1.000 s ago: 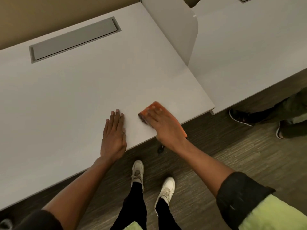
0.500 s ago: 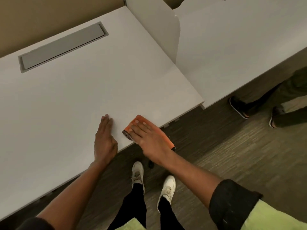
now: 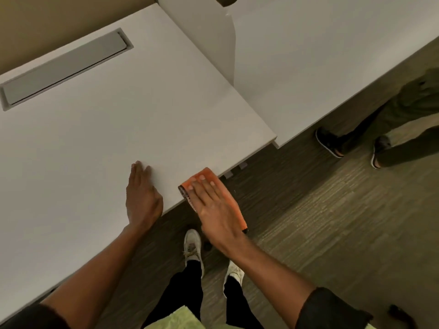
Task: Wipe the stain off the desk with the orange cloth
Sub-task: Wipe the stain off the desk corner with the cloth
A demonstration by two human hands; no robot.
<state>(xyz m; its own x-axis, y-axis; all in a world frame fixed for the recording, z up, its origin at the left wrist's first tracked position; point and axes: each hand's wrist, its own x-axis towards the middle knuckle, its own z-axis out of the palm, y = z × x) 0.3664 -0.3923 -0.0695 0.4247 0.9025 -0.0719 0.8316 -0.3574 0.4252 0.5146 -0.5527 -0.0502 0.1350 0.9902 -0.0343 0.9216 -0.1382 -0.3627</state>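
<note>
Where desk (image 3: 95, 138) front edge runs, right hand (image 3: 215, 207) flat, fingers spread, presses cloth (image 3: 204, 176) half overhanging; left hand (image 3: 142, 195) open, flat beside; bare desktop beyond.

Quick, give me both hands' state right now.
Left hand: open, flat on the desk, holding nothing.
Right hand: open, fingers flat, pressing the orange cloth at the desk's front edge.
</note>
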